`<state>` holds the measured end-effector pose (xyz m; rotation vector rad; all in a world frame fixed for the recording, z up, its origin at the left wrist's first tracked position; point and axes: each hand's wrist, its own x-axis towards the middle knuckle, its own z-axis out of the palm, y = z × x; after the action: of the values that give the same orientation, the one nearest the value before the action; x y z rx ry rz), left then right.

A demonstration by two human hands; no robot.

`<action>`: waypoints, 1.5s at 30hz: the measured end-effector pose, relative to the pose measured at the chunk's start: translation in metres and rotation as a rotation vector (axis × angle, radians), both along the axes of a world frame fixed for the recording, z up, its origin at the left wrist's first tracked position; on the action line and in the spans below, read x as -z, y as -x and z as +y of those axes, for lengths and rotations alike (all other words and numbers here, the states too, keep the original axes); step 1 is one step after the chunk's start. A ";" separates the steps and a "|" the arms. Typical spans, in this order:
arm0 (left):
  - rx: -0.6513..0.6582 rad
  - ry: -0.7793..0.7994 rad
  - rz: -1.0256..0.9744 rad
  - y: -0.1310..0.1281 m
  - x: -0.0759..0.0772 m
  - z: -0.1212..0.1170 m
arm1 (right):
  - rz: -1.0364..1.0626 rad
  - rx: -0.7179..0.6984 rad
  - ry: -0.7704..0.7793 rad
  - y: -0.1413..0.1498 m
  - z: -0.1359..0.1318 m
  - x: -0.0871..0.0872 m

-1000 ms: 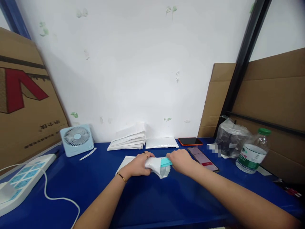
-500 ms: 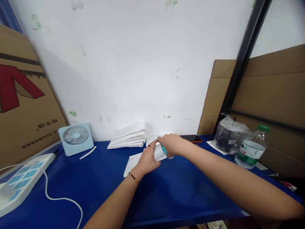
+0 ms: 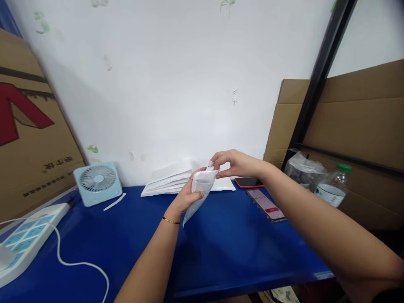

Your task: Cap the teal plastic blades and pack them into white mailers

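White, soft, flat packet [image 3: 203,188] is now tipped upright above the glossy blue tabletop [image 3: 236,252]; earlier it lay flatter. Left hand [image 3: 187,197] clamps its side. Right hand [image 3: 232,163] meets the top edge; cannot tell if pinching. Turquoise flat piece, visible before, no longer shows: presumably inside.

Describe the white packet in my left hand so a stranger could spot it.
Below the white wall is a blue table. Over it, the left hand grips the white packet, the right hand at its top end. Unlike the packet stack behind, it's held up, tilted.
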<state>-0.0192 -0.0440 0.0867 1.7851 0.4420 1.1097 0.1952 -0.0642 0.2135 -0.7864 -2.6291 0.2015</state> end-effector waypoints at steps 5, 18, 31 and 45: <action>-0.052 -0.264 0.307 0.024 0.009 -0.048 | 0.075 -0.101 0.026 0.000 -0.057 0.051; -0.450 -0.862 0.766 0.043 0.113 -0.158 | 0.297 0.339 0.328 0.029 -0.128 0.219; -0.766 -0.681 0.470 0.027 0.063 -0.131 | 0.105 0.235 -0.304 0.043 -0.119 0.159; -1.104 0.150 -0.353 0.122 0.018 0.059 | 0.926 0.533 0.421 0.118 0.113 0.073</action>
<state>-0.1416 0.0151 0.0688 1.1084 1.3238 2.0116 0.0774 0.0491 0.1405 -1.1401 -1.4698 0.7644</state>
